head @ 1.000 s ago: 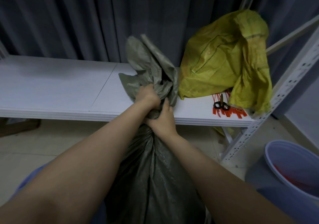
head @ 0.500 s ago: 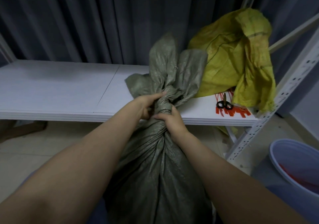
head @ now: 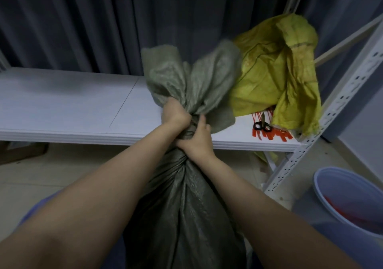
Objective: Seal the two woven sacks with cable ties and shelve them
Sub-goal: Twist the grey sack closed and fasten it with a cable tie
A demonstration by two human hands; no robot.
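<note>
A full grey-green woven sack [head: 186,206] stands in front of me, its neck gathered and twisted. My left hand [head: 176,114] grips the neck just under the flared mouth. Directly below it, my right hand [head: 196,140] grips the same twisted neck. The loose sack mouth fans out above both hands. A yellow woven sack [head: 275,72] lies crumpled and open on the right end of the white shelf [head: 62,103]. Red cable ties [head: 275,135] lie on the shelf beside it, with black-handled scissors [head: 262,124] on top.
A white perforated shelf upright [head: 323,128] rises at the right. A blue bucket [head: 350,198] with something red inside stands on the floor at the lower right. Dark curtains [head: 103,20] hang behind the shelf. Pale floor tiles [head: 41,175] show under it.
The sack's mouth has been gathered and twisted tighter, and its loose top has swung from left to upright and right. Both hands stayed on the neck, left above right.
</note>
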